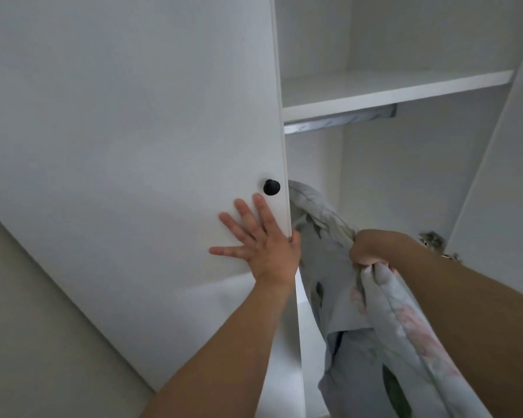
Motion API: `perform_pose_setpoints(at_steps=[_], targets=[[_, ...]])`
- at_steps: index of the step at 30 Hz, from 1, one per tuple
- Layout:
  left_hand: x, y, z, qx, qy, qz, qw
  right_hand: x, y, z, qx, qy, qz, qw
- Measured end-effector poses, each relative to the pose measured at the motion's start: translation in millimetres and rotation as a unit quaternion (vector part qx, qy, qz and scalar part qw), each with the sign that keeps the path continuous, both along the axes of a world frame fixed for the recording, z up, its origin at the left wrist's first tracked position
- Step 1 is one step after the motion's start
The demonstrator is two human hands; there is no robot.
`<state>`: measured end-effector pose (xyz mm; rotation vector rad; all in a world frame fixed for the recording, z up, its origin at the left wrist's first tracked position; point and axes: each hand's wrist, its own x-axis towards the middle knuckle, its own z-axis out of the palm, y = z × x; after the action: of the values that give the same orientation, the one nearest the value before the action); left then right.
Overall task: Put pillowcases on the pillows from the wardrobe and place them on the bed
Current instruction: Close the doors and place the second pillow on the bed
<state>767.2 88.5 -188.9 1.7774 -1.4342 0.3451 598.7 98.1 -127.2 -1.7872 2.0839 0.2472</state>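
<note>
The floral fabric, pale grey-green with pink blooms and dark leaves, hangs in the lower right of the frame, running from the wardrobe opening at centre down past the bottom edge. I cannot tell whether it is a bare pillowcase, a covered pillow or other bedding; the lower part looks bulky, and a plain blue-grey piece shows under it.

My right hand is closed in a fist around a gathered fold of this fabric, at centre right. The upper end of the fabric lies inside the wardrobe, just behind the door edge.

My left hand is flat on the white wardrobe door, fingers spread and gripping nothing, thumb hooked at the door's edge. It sits just below the black knob, not touching it.

In the upper right, a white shelf appears bare. Below its front edge, a folded pale item is partly visible. A metal hinge shows at the far right, beyond my right forearm.

Status, as a judgement:
- Retrieval from the wardrobe: in progress. One item is in hand.
- Fitting pillowcases: no evidence that this step is complete.
- Placement on the bed: not done. The bed is not in view.

Most of the task appears to remain.
</note>
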Motion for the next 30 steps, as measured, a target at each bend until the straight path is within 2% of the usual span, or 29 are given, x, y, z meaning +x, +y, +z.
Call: perform_pose_setpoints(at_steps=[3, 6, 9, 14, 18, 22, 25, 30], targets=[[-3, 7, 0, 0.021, -0.013, -0.003, 1.000, -9, 17, -6, 0.009, -0.002, -0.013, 1.000], [-18, 19, -1, 0.041, 0.012, -0.025, 0.999, -26, 36, -12, 0.013, 0.003, -0.038, 0.999], [-47, 36, -9, 0.070, 0.017, -0.089, 0.993, -51, 60, -17, 0.029, 0.009, -0.059, 0.998], [-101, 57, -22, 0.120, -0.021, -0.206, 0.971, -104, 121, -25, 0.072, -0.009, -0.111, 0.991], [-149, 78, -20, 0.121, -0.050, -0.295, 0.947, -143, 184, -27, 0.112, -0.017, -0.166, 0.980], [-209, 113, -12, 0.099, -0.085, -0.399, 0.908, -172, 247, -24, 0.153, 0.001, -0.217, 0.964], [-256, 148, -6, 0.060, -0.146, -0.471, 0.868, -195, 293, -22, 0.180, 0.029, -0.253, 0.950], [-325, 211, 14, -0.044, -0.267, -0.587, 0.763, -240, 377, -20, 0.215, 0.039, -0.346, 0.912]])
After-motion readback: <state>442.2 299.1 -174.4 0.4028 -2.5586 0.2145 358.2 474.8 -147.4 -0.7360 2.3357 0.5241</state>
